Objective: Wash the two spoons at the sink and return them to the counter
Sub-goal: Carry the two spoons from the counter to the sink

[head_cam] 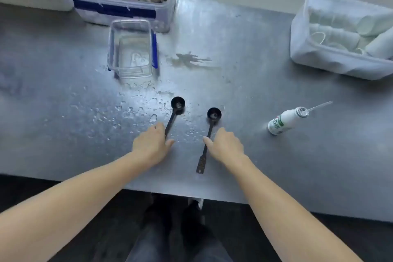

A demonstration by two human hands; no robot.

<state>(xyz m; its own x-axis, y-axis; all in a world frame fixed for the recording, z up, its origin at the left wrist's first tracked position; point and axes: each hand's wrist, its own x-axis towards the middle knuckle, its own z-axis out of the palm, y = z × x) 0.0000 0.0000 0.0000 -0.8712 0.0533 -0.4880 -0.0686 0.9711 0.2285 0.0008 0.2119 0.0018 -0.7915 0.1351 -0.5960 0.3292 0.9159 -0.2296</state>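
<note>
Two black long-handled spoons lie on the wet steel counter [255,91], their round bowls pointing away from me. My left hand [152,144] covers the near end of the left spoon [174,112], with fingers curled over its handle and the thumb on the handle's right side. The right spoon [212,121] lies flat with its flat handle end showing near the counter's front edge. My right hand [226,145] pinches the middle of its handle, the thumb tip on the left side and the fingers on the right.
A small clear empty container [131,49] stands behind the spoons, and a larger lidded tub [119,9] with brown contents stands behind that. A white bin [340,57] of rolled cloths is at the far right. A small white bottle [285,121] with a straw lies right of the spoons. Water droplets dot the counter.
</note>
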